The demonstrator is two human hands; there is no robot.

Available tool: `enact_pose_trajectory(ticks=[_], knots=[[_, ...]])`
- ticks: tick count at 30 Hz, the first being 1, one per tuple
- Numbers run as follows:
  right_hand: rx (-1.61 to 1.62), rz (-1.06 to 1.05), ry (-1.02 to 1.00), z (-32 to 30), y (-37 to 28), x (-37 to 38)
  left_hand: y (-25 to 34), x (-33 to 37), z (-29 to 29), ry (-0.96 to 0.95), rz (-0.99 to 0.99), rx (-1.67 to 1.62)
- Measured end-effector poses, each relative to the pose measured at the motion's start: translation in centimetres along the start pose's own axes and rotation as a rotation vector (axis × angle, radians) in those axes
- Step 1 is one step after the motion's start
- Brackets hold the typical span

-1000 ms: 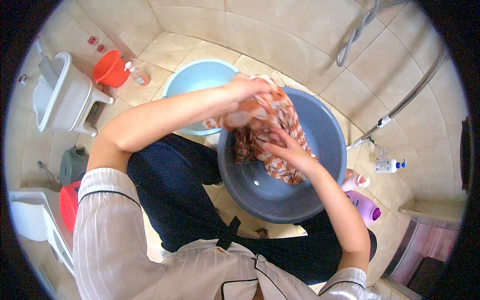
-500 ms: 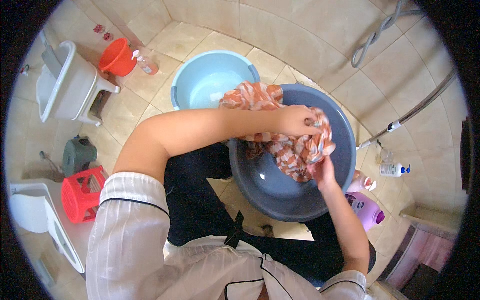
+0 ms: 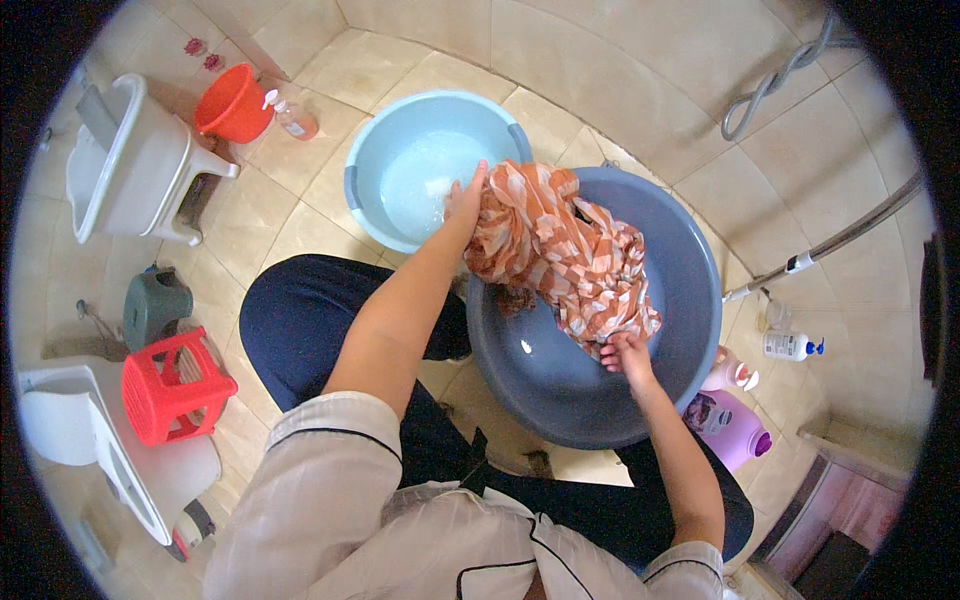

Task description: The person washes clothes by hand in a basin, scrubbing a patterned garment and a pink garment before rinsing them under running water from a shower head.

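A crumpled orange-and-white checked cloth (image 3: 570,250) lies bunched across the rim of a large grey-blue basin (image 3: 560,410), with its lower end inside. My left hand (image 3: 464,208) rests along the cloth's left end, beside the light blue basin (image 3: 370,135), fingers stretched out. At the cloth's lower right end, over the grey-blue basin, my right hand (image 3: 628,358) has its fingers curled at the fabric's edge. Some water shows in the light blue basin.
An orange-red bucket (image 3: 232,105) and pump bottle (image 3: 290,118) stand far left, near a white tub (image 3: 140,165). A red stool (image 3: 175,390) is at the left. Right of the grey-blue basin stand a purple bottle (image 3: 730,425) and a white pump bottle (image 3: 790,346); a hose (image 3: 850,235) runs behind.
My left hand has moved left from the cloth's right part to its left end. The cloth now lies more spread out, and my right hand has shifted slightly left and down.
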State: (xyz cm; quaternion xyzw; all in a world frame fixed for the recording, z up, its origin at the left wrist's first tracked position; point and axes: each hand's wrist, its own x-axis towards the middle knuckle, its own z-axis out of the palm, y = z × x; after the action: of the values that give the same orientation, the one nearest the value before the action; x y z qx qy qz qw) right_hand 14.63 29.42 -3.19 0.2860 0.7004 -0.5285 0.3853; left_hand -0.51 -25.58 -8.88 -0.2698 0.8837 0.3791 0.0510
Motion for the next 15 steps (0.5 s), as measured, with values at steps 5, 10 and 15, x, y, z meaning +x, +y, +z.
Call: enact_pose_trajectory(ticks=[5, 10, 15], knots=[[-0.010, 0.009, -0.002, 2.7, 0.0, -0.5, -1.3, 3.5, -1.0, -0.149, -0.105, -0.107], [-0.007, 0.012, 0.016, 3.6, 0.0, -1.0, -1.5, 4.3, -1.3, -0.206, -0.121, -0.217], [-0.022, -0.054, 0.035, 3.2, -1.7, -0.5, -0.8, 3.9, -1.5, -0.139, -0.083, -0.403]])
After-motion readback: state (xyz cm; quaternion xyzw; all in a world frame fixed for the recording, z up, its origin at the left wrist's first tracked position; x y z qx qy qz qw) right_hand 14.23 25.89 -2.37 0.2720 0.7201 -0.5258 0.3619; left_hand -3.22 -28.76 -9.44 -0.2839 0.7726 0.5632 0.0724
